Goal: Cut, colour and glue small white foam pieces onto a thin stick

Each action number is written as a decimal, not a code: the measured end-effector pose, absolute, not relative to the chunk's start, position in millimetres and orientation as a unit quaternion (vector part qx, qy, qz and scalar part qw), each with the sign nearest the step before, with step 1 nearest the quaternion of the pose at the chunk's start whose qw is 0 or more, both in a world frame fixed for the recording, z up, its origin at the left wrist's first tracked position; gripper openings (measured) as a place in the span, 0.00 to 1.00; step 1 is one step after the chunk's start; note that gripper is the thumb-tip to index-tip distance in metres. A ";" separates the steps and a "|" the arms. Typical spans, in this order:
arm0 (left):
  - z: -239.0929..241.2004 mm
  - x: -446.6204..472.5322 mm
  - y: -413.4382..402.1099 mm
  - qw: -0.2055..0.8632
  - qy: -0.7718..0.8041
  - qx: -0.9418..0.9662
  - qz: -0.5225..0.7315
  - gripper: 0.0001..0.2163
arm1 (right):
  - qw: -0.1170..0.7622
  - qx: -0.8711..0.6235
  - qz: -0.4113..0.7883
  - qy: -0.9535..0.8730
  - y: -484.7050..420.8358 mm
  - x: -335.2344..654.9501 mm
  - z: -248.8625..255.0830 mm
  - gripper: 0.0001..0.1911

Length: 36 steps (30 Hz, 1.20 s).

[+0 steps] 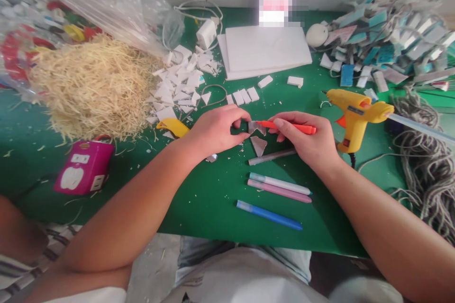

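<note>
My right hand (pixel 314 138) grips an orange-red marker (pixel 300 128) like a pen. Its tip meets a small grey angular foam-like piece (pixel 253 126), which my left hand (pixel 220 128) pinches between thumb and forefinger. Just below lies a loose grey triangular piece (pixel 259 145). A grey marker (pixel 270 156) rests partly under my right hand. Nearer to me are a white marker (pixel 284 183), a pink marker (pixel 280 191) and a blue marker (pixel 272 216). By my left wrist lies a yellow utility knife (pixel 174 127), partly hidden.
White foam scraps (pixel 181 87) and a straw heap (pixel 95 85) lie left, beside a magenta power adapter (pixel 84 166). White boards (pixel 266 49) lie behind. Right stand a yellow glue gun (pixel 353 113), grey yarn (pixel 423 151) and piled foam pieces (pixel 387 47). Another person's arm (pixel 19 234) shows lower left.
</note>
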<state>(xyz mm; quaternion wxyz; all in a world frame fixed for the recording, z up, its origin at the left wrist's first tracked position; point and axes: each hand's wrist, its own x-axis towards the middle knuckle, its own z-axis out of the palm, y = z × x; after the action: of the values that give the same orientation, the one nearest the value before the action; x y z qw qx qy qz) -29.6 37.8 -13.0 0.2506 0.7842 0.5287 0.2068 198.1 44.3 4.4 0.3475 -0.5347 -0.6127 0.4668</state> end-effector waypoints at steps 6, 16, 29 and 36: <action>-13.9 -29.9 38.5 0.251 0.529 0.784 0.207 0.11 | 0.354 -0.548 0.459 -0.604 44.2 195.6 5.1 0.07; -13.2 -29.9 38.4 0.254 0.530 0.783 0.204 0.11 | 0.350 -0.542 0.459 -0.611 44.2 197.4 4.4 0.11; -13.1 -28.9 37.5 0.241 0.531 0.787 0.200 0.12 | 0.351 -0.533 0.460 -0.617 43.2 196.3 6.3 0.08; -12.4 -25.7 36.8 0.238 0.549 0.776 0.202 0.11 | 0.349 -0.515 0.476 -0.622 44.4 196.0 6.3 0.07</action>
<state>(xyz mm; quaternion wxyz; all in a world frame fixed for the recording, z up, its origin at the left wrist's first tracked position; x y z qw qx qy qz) -25.7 36.8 -12.4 0.2375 0.7758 0.5487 0.2016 196.0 44.4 6.3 0.3487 -0.5149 -0.6220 0.4759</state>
